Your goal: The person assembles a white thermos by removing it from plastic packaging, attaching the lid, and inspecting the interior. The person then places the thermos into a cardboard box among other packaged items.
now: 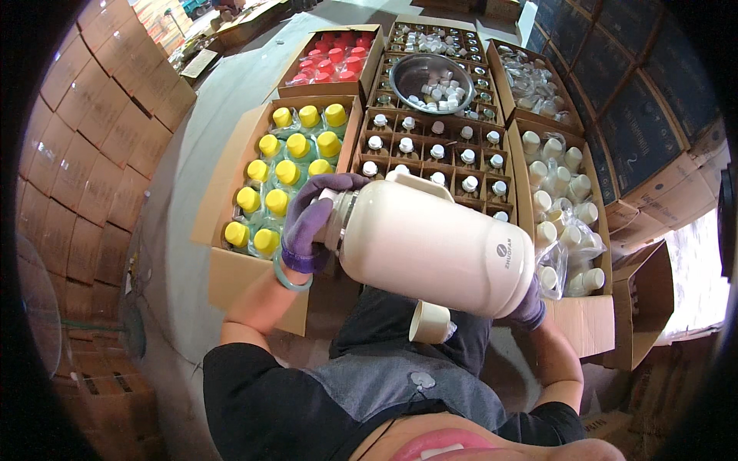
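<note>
Big cream flask [434,246] held tilted near-horizontal over the lap, above the front edge of the box of white-capped bottles [434,154]; left hand [311,223] in a purple glove, fingers wrapped on its neck end, right hand [530,307] under the base, fingers mostly hidden so grip there is probably cupped, can't tell for sure. Cream cup [429,321] sits just below the flask; box of yellow-capped bottles [288,173] on the left, box of cream cups [561,200] on the right

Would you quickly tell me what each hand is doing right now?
Left hand: closed around the neck end of the cream flask.
Right hand: supporting the flask's base, mostly hidden.
</note>
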Demonstrator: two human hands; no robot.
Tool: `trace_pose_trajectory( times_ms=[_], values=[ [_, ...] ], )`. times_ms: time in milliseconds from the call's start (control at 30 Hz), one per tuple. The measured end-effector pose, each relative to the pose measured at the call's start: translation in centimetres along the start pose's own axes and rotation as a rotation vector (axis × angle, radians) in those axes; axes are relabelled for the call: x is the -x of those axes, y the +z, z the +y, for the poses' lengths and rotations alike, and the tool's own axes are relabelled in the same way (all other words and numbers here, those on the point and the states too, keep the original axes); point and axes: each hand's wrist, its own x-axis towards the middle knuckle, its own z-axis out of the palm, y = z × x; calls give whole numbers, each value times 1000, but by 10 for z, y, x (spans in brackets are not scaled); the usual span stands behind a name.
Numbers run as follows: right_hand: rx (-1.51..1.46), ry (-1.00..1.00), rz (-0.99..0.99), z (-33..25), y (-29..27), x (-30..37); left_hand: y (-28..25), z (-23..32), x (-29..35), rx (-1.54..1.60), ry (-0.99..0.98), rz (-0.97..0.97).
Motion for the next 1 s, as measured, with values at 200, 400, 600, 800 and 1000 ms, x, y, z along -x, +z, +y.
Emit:
trace_pose_trajectory(
  times_ms=[200,400,600,800,1000],
  values=[
    [-475,278,181,-17,-1,19,6,13,-1,-36,219,-100],
    [-656,328,203,13,-21,-9,-2,-17,7,-594,403,-125],
    [-601,358,147,56,-12,-22,-58,-76,70,-219,-757,131],
    [260,151,264,96,22,-34,-47,-112,90,-4,-935,508],
    [460,165,226,56,59,-32,-55,-111,112,3,-807,559]
  ],
)
